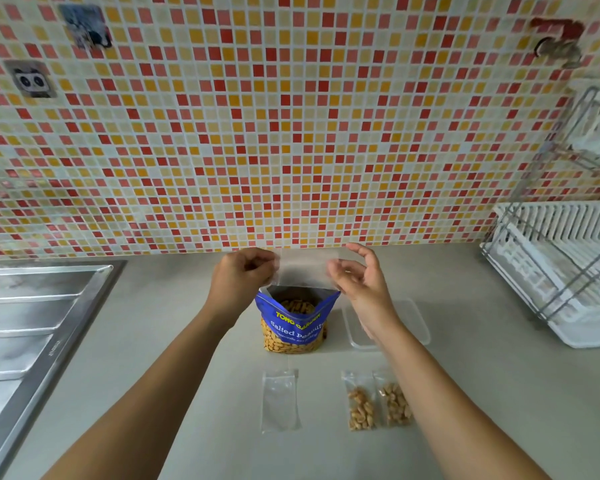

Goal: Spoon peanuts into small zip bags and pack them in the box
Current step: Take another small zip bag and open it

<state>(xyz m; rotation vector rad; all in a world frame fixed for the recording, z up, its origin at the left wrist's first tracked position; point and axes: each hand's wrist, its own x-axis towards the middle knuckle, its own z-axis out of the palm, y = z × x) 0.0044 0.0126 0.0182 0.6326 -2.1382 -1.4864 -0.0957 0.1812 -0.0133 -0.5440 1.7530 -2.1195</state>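
I had the left hand (238,275) and right hand (355,275) pinching an empty zip bag (303,268) taut above the open peanut pouch (297,323) — fingers closed on its edges, presumably to part its mouth — with two filled bags (378,405) waiting on the tabletop (187,393).

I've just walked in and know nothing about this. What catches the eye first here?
The red and orange mosaic wall fills the upper half. Below it, at the middle of the counter, the left hand and right hand hold an empty clear zip bag above an open blue peanut bag. Nearer the camera lie two filled bags.
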